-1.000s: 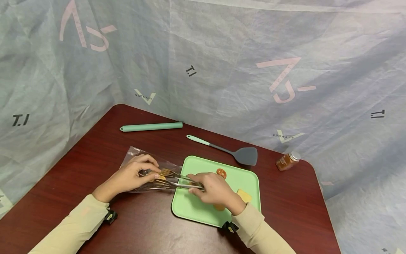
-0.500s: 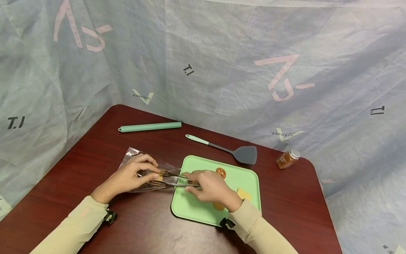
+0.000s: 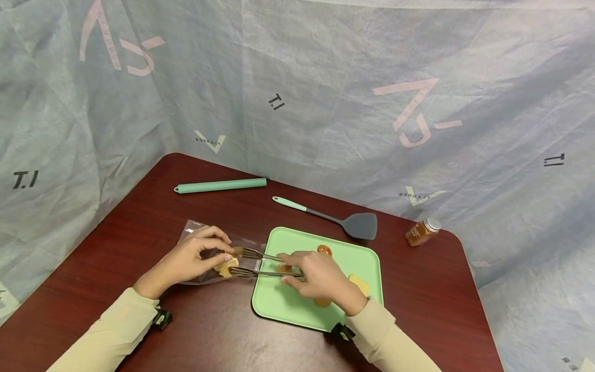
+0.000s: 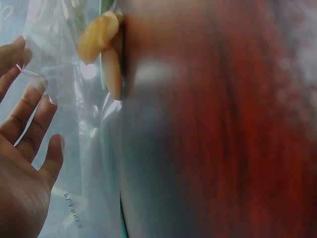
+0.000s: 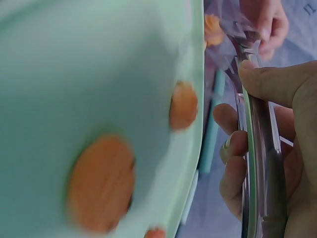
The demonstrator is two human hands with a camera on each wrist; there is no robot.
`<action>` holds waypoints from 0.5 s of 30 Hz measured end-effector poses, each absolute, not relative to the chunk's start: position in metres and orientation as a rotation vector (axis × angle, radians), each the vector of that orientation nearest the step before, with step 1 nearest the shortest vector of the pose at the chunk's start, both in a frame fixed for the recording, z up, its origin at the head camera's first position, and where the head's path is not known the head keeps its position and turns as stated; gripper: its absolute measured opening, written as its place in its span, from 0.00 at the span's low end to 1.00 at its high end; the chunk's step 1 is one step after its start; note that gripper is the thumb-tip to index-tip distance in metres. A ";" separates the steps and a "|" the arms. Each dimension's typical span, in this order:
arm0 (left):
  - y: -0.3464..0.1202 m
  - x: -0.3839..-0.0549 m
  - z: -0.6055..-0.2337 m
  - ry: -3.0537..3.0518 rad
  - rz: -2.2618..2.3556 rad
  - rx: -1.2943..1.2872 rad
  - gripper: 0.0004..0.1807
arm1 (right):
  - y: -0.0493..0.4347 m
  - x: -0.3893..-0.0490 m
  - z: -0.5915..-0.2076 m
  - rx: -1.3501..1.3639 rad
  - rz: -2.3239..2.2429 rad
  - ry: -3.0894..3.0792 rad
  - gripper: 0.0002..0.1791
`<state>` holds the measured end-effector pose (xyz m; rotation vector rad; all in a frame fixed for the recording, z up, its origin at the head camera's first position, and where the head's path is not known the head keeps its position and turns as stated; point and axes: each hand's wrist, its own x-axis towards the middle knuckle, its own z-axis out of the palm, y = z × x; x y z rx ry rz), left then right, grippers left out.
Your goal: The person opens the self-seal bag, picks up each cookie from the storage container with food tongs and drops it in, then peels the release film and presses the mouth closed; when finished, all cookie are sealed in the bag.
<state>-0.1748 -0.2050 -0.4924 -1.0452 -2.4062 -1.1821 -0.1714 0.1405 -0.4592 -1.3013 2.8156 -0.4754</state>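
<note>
My right hand (image 3: 321,279) grips metal food tongs (image 3: 274,274) over the left part of a green tray (image 3: 274,305). The tongs' fork-like ends stand apart and reach into the mouth of a clear plastic bag (image 3: 200,276). Yellow wavy food slices (image 3: 226,267) lie in the bag, just left of the lower prongs. With fingers and thumb at the bag's upper film, my left hand (image 3: 195,256) holds it; the left wrist view shows film over its fingertips (image 4: 47,106). Orange oval slices (image 5: 104,183) rest on the tray in the right wrist view.
A tomato slice (image 3: 324,250) and a yellow square slice (image 3: 359,284) also lie on the tray. Behind are a mint-green bar (image 3: 223,185), a grey spatula (image 3: 360,227) and a jar with a silver lid (image 3: 422,232). Fabric sheets hang around the table (image 3: 153,222).
The tongs have spread and drawn slightly right. The yellow slices, between the prongs before, now show in the bag left of the lower prongs. My left hand has barely moved.
</note>
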 end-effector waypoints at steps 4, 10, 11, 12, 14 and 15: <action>-0.203 -0.176 -0.493 -2.403 -1.179 -1.058 0.11 | 0.179 -0.161 -0.455 -1.207 -0.465 2.886 0.28; -0.203 -0.174 -0.493 -2.392 -1.171 -1.053 0.12 | 0.249 -0.140 -0.453 -1.062 -0.461 2.981 0.29; -0.202 -0.173 -0.492 -2.393 -1.171 -1.050 0.12 | 0.261 -0.136 -0.453 -1.023 -0.455 3.006 0.29; -0.202 -0.173 -0.492 -2.396 -1.173 -1.044 0.12 | 0.271 -0.131 -0.453 -0.985 -0.447 3.029 0.29; -0.201 -0.173 -0.492 -2.398 -1.172 -1.038 0.11 | 0.291 -0.122 -0.453 -0.915 -0.448 3.061 0.29; -0.200 -0.173 -0.491 -2.400 -1.170 -1.034 0.11 | 0.300 -0.118 -0.452 -0.880 -0.447 3.074 0.29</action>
